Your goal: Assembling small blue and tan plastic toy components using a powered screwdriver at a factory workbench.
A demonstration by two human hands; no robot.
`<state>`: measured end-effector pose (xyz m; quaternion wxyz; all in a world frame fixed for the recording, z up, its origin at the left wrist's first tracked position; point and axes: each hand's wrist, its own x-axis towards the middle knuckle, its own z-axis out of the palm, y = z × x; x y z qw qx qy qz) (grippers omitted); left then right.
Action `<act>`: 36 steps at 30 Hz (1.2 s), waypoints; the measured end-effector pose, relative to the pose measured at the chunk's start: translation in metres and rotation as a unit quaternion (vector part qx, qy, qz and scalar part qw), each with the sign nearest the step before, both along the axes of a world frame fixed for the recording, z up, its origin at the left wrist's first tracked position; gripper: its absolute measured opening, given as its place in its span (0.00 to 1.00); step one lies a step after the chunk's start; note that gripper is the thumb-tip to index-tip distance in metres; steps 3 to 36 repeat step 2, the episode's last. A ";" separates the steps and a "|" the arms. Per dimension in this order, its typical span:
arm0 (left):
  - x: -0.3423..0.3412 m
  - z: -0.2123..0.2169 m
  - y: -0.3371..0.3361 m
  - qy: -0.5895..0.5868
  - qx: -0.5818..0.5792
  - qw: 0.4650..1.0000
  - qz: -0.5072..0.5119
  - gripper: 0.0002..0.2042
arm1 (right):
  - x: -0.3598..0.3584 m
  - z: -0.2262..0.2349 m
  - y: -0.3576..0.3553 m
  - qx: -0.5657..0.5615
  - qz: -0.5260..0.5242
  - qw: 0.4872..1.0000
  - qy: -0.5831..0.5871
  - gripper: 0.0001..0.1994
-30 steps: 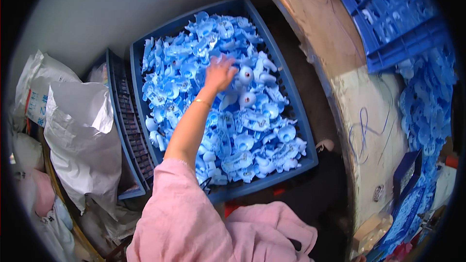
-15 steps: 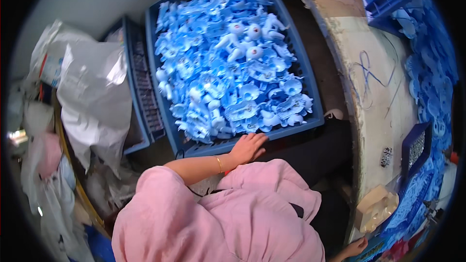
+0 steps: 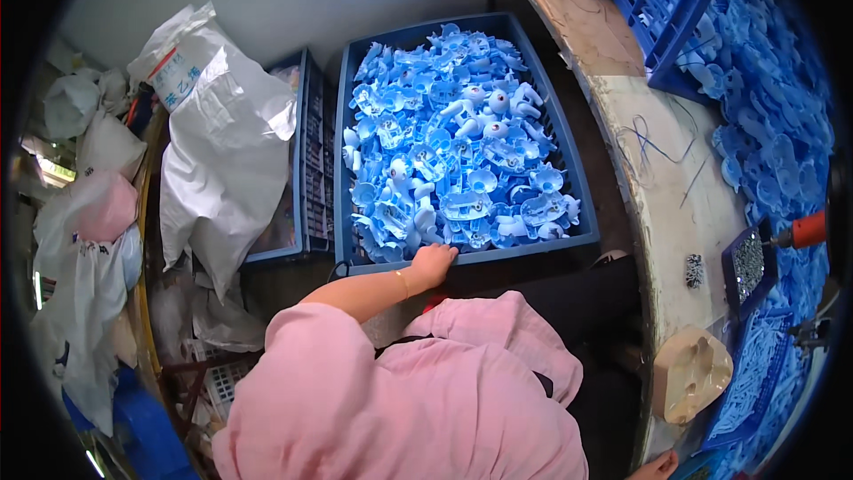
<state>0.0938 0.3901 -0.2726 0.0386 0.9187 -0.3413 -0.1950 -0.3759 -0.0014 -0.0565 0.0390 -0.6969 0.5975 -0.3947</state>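
A large blue plastic crate [image 3: 582, 180] is heaped with light-blue molded plastic parts [image 3: 480, 180], cup-like shells and rounded limb shapes among them. At its near rim is my left hand [image 3: 433, 264], its fingers curled over the edge and a thin bracelet on the wrist. At the lower right, by the bench's near end, only part of my right hand [image 3: 662, 466] shows; its fingers are mostly cut off by the picture's edge. Closest to it is a beige molded block [image 3: 689, 375] with hollows, resting on the bench.
The wooden bench [image 3: 689, 240] on the right carries a dark tray of small screws [image 3: 749, 268], a loose screw pile [image 3: 694, 271], a blue basket of pale sticks [image 3: 751, 373], more blue parts [image 3: 773, 142] and an orange-handled tool [image 3: 807, 229]. A white sack [image 3: 222, 151] lies on the left.
The view has shifted, so the crate sits lower and farther right. My left hand's fingers, stretched along the near rim before, are now curled at it. My right hand has dropped lower in view.
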 end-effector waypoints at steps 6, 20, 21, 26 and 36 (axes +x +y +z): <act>0.004 0.007 0.001 -0.002 -0.007 1.000 0.008 0.21 | -0.013 0.000 0.004 0.011 0.001 0.999 -0.037 0.14; 0.004 0.007 0.001 -0.002 -0.007 1.000 0.008 0.21 | -0.013 0.000 0.004 0.011 0.001 0.999 -0.037 0.14; 0.004 0.007 0.001 -0.002 -0.007 1.000 0.008 0.21 | -0.013 0.000 0.004 0.011 0.001 0.999 -0.037 0.14; 0.004 0.007 0.001 -0.002 -0.007 1.000 0.008 0.21 | -0.013 0.000 0.004 0.011 0.001 0.999 -0.037 0.14; 0.004 0.007 0.001 -0.002 -0.007 1.000 0.008 0.21 | -0.013 0.000 0.004 0.011 0.001 0.999 -0.037 0.14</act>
